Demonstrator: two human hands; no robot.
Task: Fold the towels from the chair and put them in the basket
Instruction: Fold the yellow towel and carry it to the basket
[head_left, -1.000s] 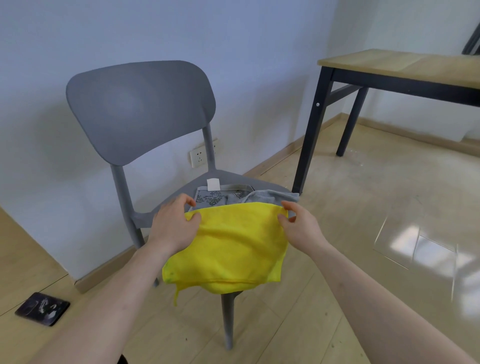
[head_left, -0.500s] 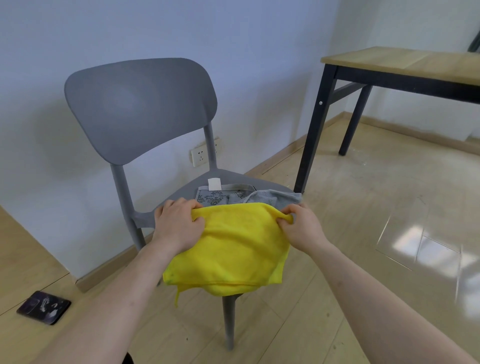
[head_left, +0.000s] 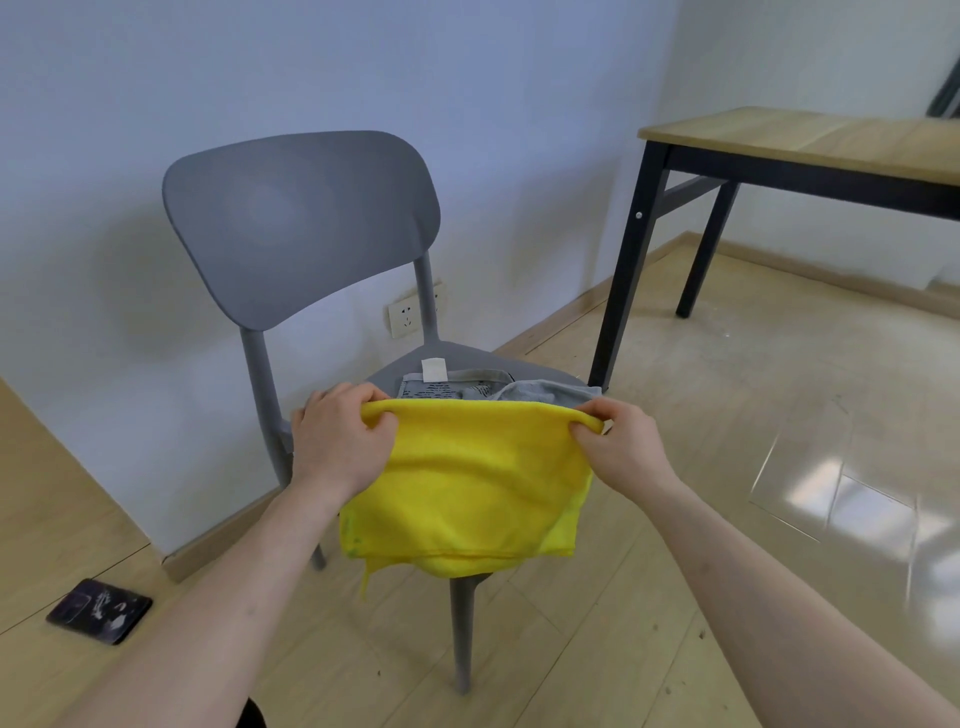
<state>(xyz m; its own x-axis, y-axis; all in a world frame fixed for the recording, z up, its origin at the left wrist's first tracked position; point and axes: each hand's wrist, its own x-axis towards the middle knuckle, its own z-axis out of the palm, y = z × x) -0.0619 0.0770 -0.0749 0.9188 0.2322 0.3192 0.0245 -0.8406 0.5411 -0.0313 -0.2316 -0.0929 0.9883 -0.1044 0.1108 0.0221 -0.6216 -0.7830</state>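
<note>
Yellow towel (head_left: 467, 493) centre frame, on grey chair (head_left: 301, 223) seat, top edge running left–right. Left hand (head_left: 340, 441) pinching left corner, right hand (head_left: 618, 447) pinching right corner. Grey towels (head_left: 498, 392) just behind. Basket unseen.

readable text: none
white tag (head_left: 434, 370) on grey patterned towel (head_left: 441, 388): blank, no print visible
towel pattern: dark marks, not letters
dark card (head_left: 98, 611) on floor: white marks, too blurred to read
wall socket (head_left: 405, 315): no lettering legible
</note>
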